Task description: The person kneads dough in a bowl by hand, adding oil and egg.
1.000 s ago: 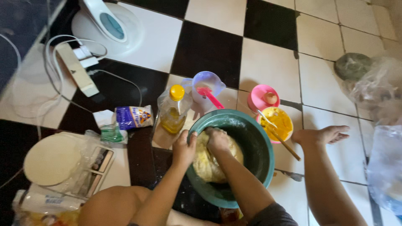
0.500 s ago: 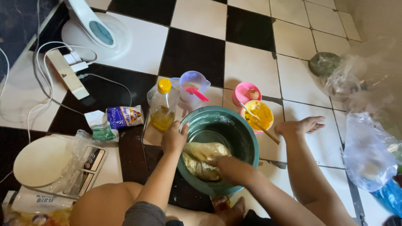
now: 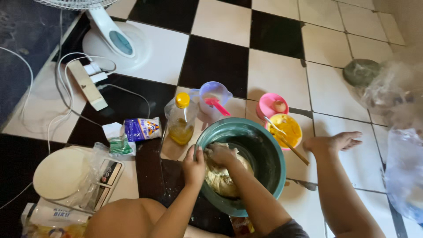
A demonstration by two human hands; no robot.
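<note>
In the head view, a pale dough (image 3: 222, 178) is seen inside a green bowl (image 3: 264, 145) on the tiled floor (image 3: 211, 66). The left hand (image 3: 194, 165) is closed on the bowl's near rim. The right hand (image 3: 220, 155) is pressed into the dough, fingers curled into it. The dough is judged soft, sticky and rather heavy; it is best taken from underneath. An oil bottle (image 3: 180, 120) stands just beside the bowl.

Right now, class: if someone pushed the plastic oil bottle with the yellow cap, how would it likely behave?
The oil bottle stands tall and narrow, so it would probably tip rather than slide. It looks under half full, so likely fairly light. Its thin clear plastic would probably dent when squeezed.
</note>
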